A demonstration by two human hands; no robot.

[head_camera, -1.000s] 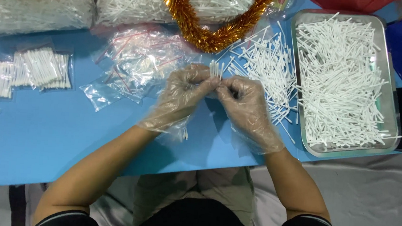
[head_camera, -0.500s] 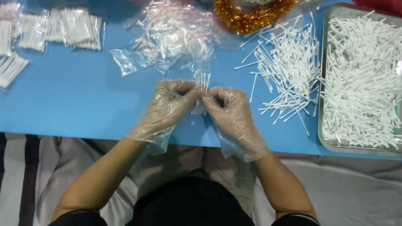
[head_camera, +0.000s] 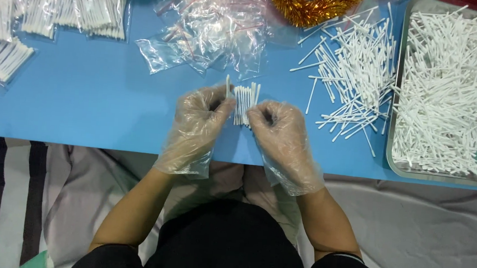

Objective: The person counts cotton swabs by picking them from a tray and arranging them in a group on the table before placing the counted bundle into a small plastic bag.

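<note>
Head view: the left hand (head_camera: 199, 114) and the right hand (head_camera: 275, 125), both in clear plastic gloves, are pinching a small bundle of white sticks (head_camera: 244, 102) at frame centre. Loose white sticks (head_camera: 354, 75) are lying to the right, beside a heaped metal tray (head_camera: 391, 128).

One camera sits on my head, looking steeply down over my lap at the blue table (head_camera: 84, 106), close in. My forearms enter from 6 o'clock; the table's far side runs off at 12 o'clock.
</note>
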